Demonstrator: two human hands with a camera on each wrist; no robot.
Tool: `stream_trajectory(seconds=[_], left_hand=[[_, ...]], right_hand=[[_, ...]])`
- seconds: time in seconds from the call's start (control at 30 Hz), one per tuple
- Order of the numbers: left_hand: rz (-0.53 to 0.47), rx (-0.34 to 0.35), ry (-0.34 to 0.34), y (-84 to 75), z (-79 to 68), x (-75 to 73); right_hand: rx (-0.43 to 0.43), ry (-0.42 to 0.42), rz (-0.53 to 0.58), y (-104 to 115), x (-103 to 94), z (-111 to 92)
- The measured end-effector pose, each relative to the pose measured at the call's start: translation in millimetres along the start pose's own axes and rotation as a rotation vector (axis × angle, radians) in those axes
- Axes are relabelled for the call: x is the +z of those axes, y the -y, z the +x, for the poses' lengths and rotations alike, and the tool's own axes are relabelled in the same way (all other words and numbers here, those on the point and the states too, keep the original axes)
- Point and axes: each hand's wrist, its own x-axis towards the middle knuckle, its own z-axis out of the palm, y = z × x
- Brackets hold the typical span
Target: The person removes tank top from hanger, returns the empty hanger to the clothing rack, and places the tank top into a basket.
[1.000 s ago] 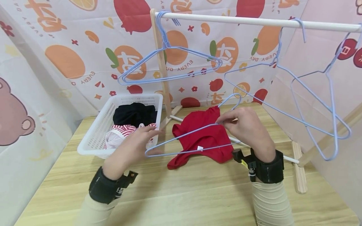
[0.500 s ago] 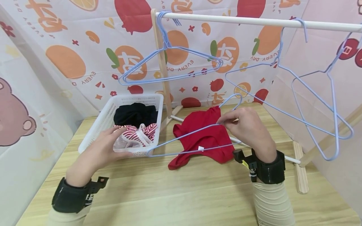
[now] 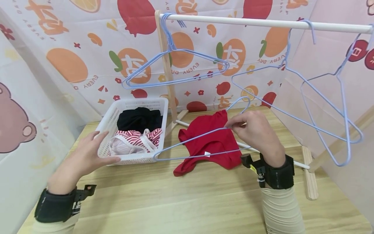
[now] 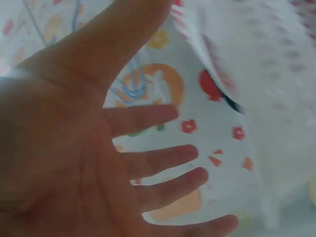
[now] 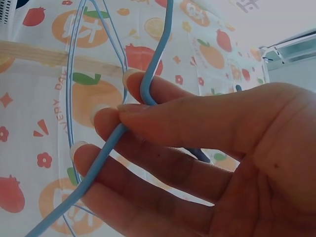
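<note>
My right hand [image 3: 253,130] pinches a light blue wire hanger [image 3: 190,139] near the base of its hook. In the right wrist view the thumb and fingers close around the hanger wire [image 5: 101,160]. Below and behind that hanger a red garment [image 3: 214,143] with a small white tag lies spread on the table. My left hand [image 3: 84,156] is beside the front left corner of the white basket [image 3: 131,158], its fingers spread and nothing held. In the left wrist view the palm and straight fingers show, with the basket wall [image 4: 276,98] to the right.
Inside the basket lie a black cloth [image 3: 138,119] and a red-and-white striped garment [image 3: 137,139]. A rack with a white rail [image 3: 248,21] spans the back; bunched hangers [image 3: 172,48] hang at its left, two more [image 3: 295,70] at its right. Its wooden foot [image 3: 309,175] stands right.
My left hand has moved from the hanger's left end, leftward across the basket front, to the basket's left corner, its fingers spreading. The right hand and hanger have stayed nearly still.
</note>
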Motion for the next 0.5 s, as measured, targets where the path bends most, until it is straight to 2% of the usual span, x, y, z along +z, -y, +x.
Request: stream_trajectory(seconds=[0.2, 0.33, 0.5], left_hand=[[-0.030, -0.001, -0.049, 25.7, 1.9, 5.1], [-0.026, -0.007, -0.004, 39.4, 6.0, 1.3], [-0.062, 0.038, 0.053, 47.1, 8.6, -0.1]], right_hand=[[0.007, -0.016, -0.023, 0, -1.5, 0], [-0.006, -0.018, -0.010, -2, -0.5, 2], [-0.028, -0.024, -0.001, -4, 0.9, 3]])
